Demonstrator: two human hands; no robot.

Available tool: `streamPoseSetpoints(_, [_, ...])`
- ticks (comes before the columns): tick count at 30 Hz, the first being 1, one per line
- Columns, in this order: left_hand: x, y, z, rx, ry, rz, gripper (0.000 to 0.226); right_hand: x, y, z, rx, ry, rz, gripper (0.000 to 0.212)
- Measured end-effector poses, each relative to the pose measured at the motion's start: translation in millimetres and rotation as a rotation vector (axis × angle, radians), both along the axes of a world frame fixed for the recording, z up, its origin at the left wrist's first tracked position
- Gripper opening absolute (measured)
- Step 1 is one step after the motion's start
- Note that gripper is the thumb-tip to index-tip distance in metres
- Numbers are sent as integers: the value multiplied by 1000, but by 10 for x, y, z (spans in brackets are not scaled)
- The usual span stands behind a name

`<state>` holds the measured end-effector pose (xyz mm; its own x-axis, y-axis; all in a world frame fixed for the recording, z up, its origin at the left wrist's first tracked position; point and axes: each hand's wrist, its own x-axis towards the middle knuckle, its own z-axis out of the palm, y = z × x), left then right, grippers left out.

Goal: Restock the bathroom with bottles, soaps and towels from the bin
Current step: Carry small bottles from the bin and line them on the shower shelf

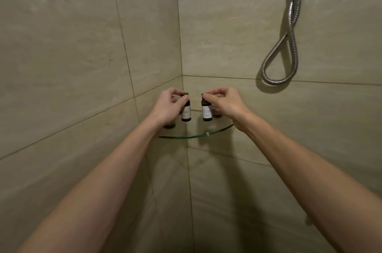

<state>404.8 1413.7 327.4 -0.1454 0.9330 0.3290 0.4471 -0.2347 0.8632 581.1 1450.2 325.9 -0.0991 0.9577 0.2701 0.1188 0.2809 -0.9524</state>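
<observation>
Placement of two small brown bottles on the glass shelf (pixel 196 136), the curved pane fixed in the tiled corner at the centre of the frame, looks to be the step in hand. The left hand (pixel 167 106) pinches the top of the left bottle (pixel 186 113) between thumb and curled fingers, and the right hand (pixel 225 101) pinches the top of the right bottle (pixel 207 113) the same way; neither hand has anything else in it. Both bottles stand upright, near each other but apart, white labels facing the camera, over the back half of the shelf. Whether their bases already rest on the glass or hang just above it cannot be told from this angle. To do this well, lower each bottle straight down until the base sits flat, and keep it well back from the front rim, since glass is slick and a narrow bottle gripped only by the top could tip when let go. Loosen the fingers gently, lift them straight up off the tops, and leave the labels turned outward. A dark round mount (pixel 169 126) shows under the left wrist, so draw that arm back without knocking it. The shower hose (pixel 275 82) loops at the upper right, well clear.
</observation>
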Motion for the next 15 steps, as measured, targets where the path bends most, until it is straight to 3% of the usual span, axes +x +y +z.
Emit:
streamPoseSetpoints(4, [30, 332, -98, 8, 114, 81, 25, -26, 408, -65, 64, -117, 12, 19])
streamPoseSetpoints(8, [128, 490, -154, 93, 343, 162, 13, -61, 642, -104, 111, -217, 15, 21])
streamPoseSetpoints(15, [172, 580, -230, 144, 347, 213, 24, 25, 794, -199, 114, -182, 67, 13])
